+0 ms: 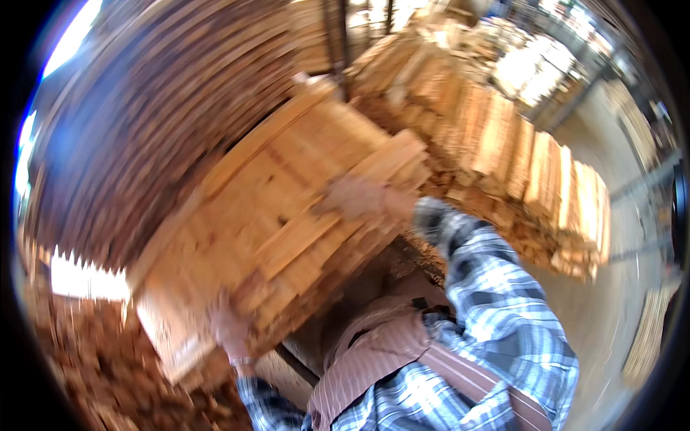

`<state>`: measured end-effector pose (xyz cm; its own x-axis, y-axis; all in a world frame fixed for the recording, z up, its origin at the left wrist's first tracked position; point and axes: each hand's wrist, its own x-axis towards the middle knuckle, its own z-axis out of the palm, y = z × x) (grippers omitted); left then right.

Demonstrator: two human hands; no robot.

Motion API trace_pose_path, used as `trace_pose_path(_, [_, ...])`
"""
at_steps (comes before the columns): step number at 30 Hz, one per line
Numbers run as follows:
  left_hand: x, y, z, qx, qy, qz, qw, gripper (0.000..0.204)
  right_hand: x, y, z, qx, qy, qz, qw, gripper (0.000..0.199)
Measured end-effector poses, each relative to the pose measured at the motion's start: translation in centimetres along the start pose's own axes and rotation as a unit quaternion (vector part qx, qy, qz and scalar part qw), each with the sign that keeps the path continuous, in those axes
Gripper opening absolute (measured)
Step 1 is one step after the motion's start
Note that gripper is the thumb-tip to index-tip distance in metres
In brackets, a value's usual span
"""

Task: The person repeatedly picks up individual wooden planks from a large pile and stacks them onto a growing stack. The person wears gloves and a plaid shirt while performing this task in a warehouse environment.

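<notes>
A pile of light-brown wooden boards [244, 194] lies slanting in front of me. Both hands rest on it, somewhat smeared by motion. My left hand [231, 327] touches the boards near the pile's lower left end, fingers apart. Farther up and to the right, my right hand [356, 197] lies across the boards with its fingers stretched out. Between the hands, along the near side, runs a narrow loose plank [298, 241]. Another short plank [392, 158] sits on the pile just beyond my right hand. The undersides of both hands are hidden.
A tall stack of thin boards [165, 108] rises at the left. To the right stands a long row of stacked wood pieces [496, 136]. Wood scraps [129, 366] cover the lower left. A concrete floor [611, 316] and more board bundles [647, 337] show at far right.
</notes>
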<state>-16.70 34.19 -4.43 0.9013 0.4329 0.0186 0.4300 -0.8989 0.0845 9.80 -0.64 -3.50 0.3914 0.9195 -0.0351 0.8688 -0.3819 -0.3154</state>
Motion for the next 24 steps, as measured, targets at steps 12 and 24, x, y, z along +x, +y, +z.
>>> trace_pose_path(12, [1.7, -0.9, 1.6, 0.015, -0.025, 0.018, 0.999, 0.106, 1.6, -1.2, 1.7, 0.11, 0.012, 0.295, 0.949, 0.042])
trace_pose_path(24, [-3.2, 8.4, -1.3, -0.471, -0.039, 0.128, 0.872, 0.085, -3.1, -8.2, 3.2, -0.02, 0.123, 0.246, 0.961, 0.055])
